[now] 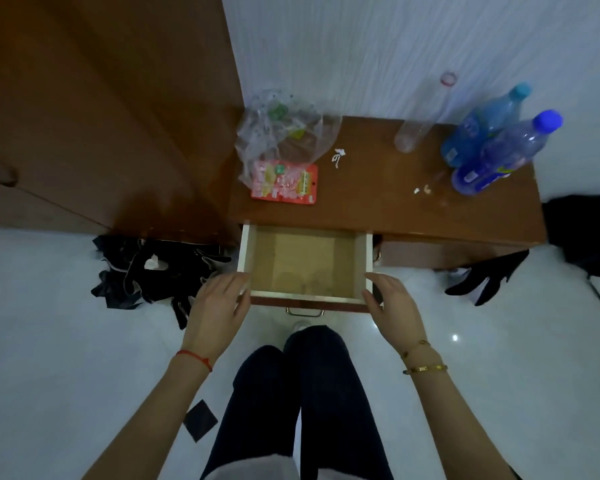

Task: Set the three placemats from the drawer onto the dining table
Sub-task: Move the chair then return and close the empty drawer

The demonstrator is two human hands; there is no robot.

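A white tiled floor runs under a low brown cabinet [388,209] against a pale wall. Its drawer [307,263] stands pulled out, showing only a bare wooden bottom; no placemats are visible anywhere. The left hand [219,306] and right hand [394,304] flank its front corners, fingers relaxed, holding nothing. Likely best to push evenly from both sides. Bottles [492,147], a plastic bag [281,133] and dark clothes [153,268] lie clear.

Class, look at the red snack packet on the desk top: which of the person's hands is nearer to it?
Left. The left hand sits at the open drawer's front left corner, roughly below the red snack packet; the right hand is at the front right corner, farther across.
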